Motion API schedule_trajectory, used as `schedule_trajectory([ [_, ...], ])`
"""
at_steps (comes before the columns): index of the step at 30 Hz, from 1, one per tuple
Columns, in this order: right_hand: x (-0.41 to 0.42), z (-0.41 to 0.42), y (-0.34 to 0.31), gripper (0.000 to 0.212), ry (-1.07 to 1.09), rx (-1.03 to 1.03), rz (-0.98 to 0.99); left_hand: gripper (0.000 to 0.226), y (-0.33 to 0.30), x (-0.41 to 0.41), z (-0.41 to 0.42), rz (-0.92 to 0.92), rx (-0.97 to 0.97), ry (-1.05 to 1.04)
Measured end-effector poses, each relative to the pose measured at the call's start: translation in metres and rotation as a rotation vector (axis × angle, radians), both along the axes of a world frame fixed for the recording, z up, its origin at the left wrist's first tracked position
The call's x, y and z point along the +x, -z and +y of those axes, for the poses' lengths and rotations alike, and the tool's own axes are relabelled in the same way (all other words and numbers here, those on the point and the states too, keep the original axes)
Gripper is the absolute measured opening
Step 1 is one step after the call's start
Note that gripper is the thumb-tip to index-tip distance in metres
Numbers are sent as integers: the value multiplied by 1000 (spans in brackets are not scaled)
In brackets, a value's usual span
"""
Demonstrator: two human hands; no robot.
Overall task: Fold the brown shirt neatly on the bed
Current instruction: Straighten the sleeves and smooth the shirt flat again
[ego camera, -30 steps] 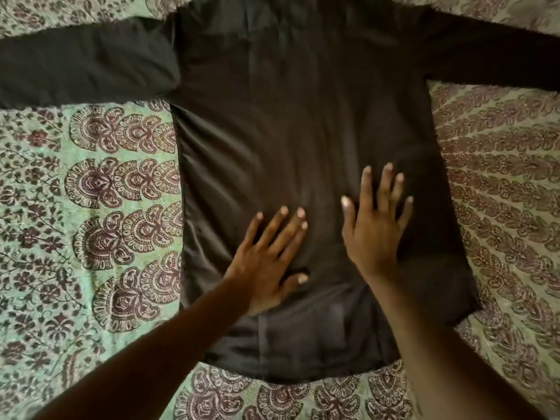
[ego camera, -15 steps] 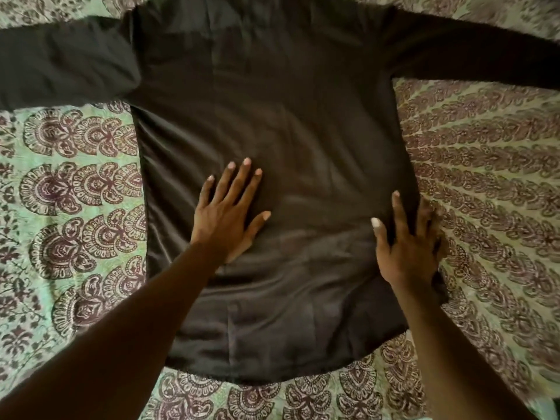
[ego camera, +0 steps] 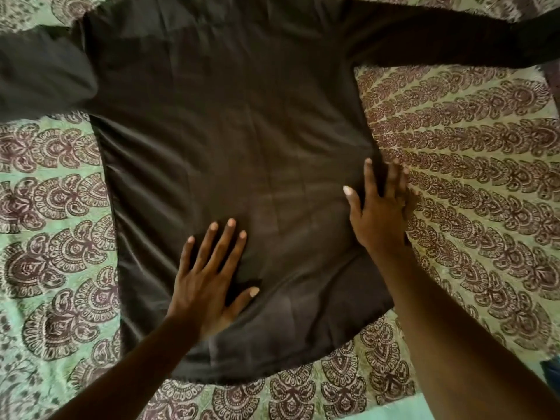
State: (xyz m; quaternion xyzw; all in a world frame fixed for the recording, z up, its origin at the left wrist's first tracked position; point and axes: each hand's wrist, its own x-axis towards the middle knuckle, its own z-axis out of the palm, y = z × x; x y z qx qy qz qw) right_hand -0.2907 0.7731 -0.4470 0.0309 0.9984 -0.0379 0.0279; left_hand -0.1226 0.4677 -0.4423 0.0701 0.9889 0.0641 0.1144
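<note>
Dark brown long-sleeved fabric shirt (ego camera: 236, 153) lies spread flat on the bed, filling the centre of the head view from 12 o'clock down to about 6 o'clock. Both sleeves are extended: one runs out toward 9–10 o'clock, the other toward 2 o'clock, each passing off the frame edge. Curved hem sits nearest the person at 6 o'clock. Faint creases run down the shirt's left side.

Bed covering: pale green cotton bedspread printed with maroon paisley rows (ego camera: 472, 183), visible around the shirt at 3, 6 and 9 o'clock.

Left hand (ego camera: 212, 280): palm down on the lower body of the shirt, at roughly 7 o'clock from the garment's centre. Fingers straight and spread, thumb out to the side. Pressing flat; nothing grasped.

Right hand (ego camera: 378, 207): at the shirt's side edge, about 4 o'clock from the garment's centre. Thumb and forefinger lie flat on the cloth; the outer fingers reach past the edge onto the bedspread and are blurred. Fingers extended, not curled; no fabric pinched that can be seen.

The two hands are well apart.

A small dark blue object (ego camera: 553, 369) shows at the frame edge near 4 o'clock; not identifiable.
</note>
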Motion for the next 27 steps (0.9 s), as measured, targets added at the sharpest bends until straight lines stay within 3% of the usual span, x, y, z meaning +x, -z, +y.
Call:
schedule_trajectory([
  [2,34,-8,-9,74,-129,7,-7,86,0,12,3,16,20,42],
  [5,102,-6,-8,72,-486,-4,-115,80,2,21,4,42,12,95],
  [6,120,4,-3,71,-473,10,-123,79,3,24,3,47,5,88],
  [9,140,23,0,74,-84,26,-90,77,4,34,3,49,14,79],
  [11,138,17,-3,78,51,53,-92,76,3,37,2,40,18,73],
  [16,155,9,-6,84,-216,44,-137,80,2,42,-1,29,5,75],
  [18,171,28,-6,85,-87,65,-116,80,1,54,-6,36,-18,45],
  [22,190,47,-9,89,224,7,-160,88,-2,85,-11,40,-3,-251],
  [24,187,37,-13,85,218,19,-87,89,-4,99,-12,41,15,-317],
  [27,170,8,-12,77,44,-18,-15,88,-7,102,-3,78,40,-313],
])
